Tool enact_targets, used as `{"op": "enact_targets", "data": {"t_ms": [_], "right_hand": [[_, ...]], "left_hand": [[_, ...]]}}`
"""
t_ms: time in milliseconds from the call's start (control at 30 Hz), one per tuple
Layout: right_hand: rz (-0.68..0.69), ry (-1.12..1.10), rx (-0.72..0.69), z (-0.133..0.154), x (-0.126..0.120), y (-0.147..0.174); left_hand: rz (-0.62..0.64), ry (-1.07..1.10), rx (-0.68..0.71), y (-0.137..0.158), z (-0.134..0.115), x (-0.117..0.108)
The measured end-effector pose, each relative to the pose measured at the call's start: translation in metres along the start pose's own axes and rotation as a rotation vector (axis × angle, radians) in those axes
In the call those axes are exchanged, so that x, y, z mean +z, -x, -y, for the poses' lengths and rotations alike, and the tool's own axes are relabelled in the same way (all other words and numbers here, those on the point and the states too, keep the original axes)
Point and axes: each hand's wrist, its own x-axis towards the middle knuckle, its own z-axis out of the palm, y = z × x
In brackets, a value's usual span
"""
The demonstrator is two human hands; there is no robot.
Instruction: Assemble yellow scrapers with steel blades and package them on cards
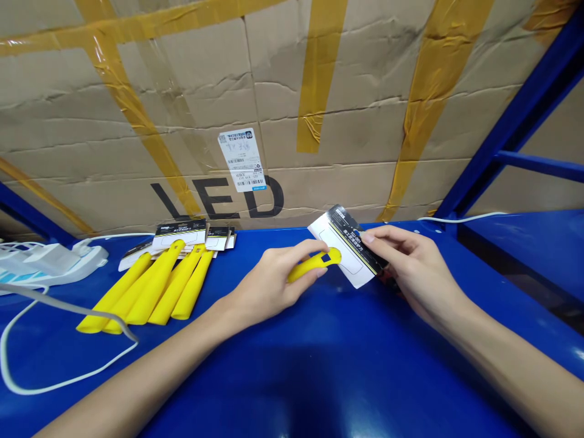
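My left hand [278, 274] pinches a yellow plastic handle [305, 266] between thumb and fingers. A small dark square opening shows near its rounded end, which overlaps a black-and-white printed card [344, 234]. Closed on the card's dark edge is my right hand [410, 261], thumb on top. Under that hand is something dark with a reddish part, mostly hidden. To the left, several yellow handles [155, 286] lie side by side, wide ends toward me, with similar printed cards [180, 234] at their far ends. Whether handle and card are joined, I cannot tell.
A large taped cardboard box [274, 91] marked LED stands behind the blue surface [292, 377]. At left are a white power strip [86, 264] and a looped white cable [68, 380]. A blue metal frame post [506, 121] rises at right.
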Motion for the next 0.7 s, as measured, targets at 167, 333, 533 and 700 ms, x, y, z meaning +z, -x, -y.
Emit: {"op": "enact_targets", "data": {"t_ms": [167,333,533,700], "right_hand": [[-0.001,0.01,-0.018,0.0008,0.0004,-0.0001],[-0.016,0.01,-0.024,0.0036,0.0015,0.0014],[-0.022,0.042,-0.041,0.0034,0.0012,0.0013],[0.006,0.139,-0.141,0.0001,-0.0014,-0.0007]], "left_hand": [[-0.001,-0.116,0.078,0.0017,0.0036,0.0018],[0.002,-0.238,0.102,0.0046,0.0093,0.0031],[0.039,-0.25,0.098,0.0052,0.0092,0.0032],[0.074,-0.267,0.079,0.0066,0.0059,0.0001]]}}
